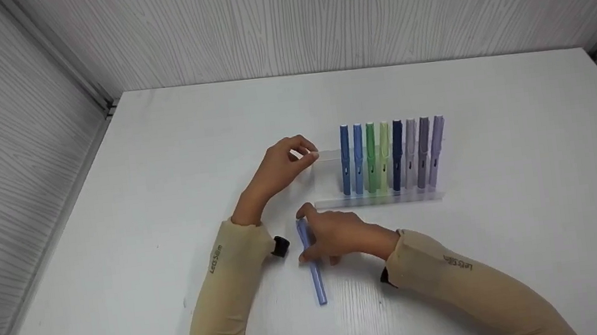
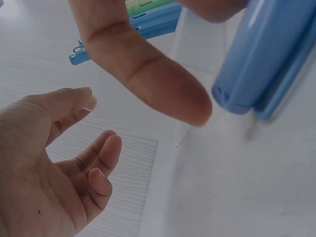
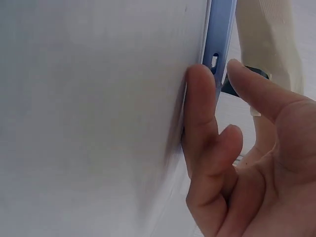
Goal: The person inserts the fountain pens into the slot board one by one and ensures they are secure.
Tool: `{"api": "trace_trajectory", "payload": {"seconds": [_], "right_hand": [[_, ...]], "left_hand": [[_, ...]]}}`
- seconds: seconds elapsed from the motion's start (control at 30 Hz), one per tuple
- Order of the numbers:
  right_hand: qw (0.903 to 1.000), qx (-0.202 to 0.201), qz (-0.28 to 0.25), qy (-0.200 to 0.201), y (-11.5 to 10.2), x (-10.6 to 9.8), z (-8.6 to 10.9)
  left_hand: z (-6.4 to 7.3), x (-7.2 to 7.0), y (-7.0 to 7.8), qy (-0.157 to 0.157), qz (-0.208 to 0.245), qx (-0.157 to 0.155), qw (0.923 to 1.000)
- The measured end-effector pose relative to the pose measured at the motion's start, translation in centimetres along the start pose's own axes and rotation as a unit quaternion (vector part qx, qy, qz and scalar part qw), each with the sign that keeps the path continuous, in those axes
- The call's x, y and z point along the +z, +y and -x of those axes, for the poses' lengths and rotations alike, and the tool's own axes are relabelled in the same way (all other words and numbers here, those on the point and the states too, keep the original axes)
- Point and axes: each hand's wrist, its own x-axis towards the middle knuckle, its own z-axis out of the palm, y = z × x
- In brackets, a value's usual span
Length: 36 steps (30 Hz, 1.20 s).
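A clear pen rack [image 1: 329, 204] stands in front of me with several upright pens, from blue [image 1: 345, 159] and green [image 1: 372, 156] to purple [image 1: 437, 149]. My left hand [image 1: 277, 165] pinches the rack's upper left corner between thumb and index finger, its other fingers loosely curled in the left wrist view. Below the rack, a light blue capped pen [image 1: 319, 286] points towards me on the tabletop. My right hand [image 1: 337, 233] holds it near its capped end; the right wrist view shows the thumb [image 3: 247, 79] and a finger on opposite sides of the pen [image 3: 219, 37].
The white tabletop [image 1: 523, 164] reaches to grey wood-grain panels [image 1: 315, 19] at the back and left. Beige sleeves [image 1: 223, 299] cover both forearms. A small black block [image 1: 280, 246] sits at the left cuff, close to the light blue pen.
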Motion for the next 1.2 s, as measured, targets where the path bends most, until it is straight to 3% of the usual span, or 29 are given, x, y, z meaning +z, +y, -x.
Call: {"api": "trace_trajectory", "payload": {"seconds": [0.33, 0.63, 0.83, 1.2], "right_hand": [[0.998, 0.015, 0.057, 0.02, -1.0, 0.4, -0.6], [0.9986, 0.016, 0.048, 0.018, -0.6, 0.4, -0.7], [0.9987, -0.012, 0.05, 0.008, -0.1, -0.1, -0.3], [0.9981, -0.052, -0.033, -0.008, 0.9, -2.2, 1.6]], "left_hand": [[0.2, -0.2, -0.1, 0.003, -0.003, 0.004, 1.0], [0.2, -0.1, -0.1, 0.0, -0.006, 0.008, 0.9999], [0.2, 0.0, -0.2, 0.002, -0.006, 0.012, 0.9999], [0.1, 0.0, -0.2, 0.004, -0.007, 0.014, 0.9999]]}}
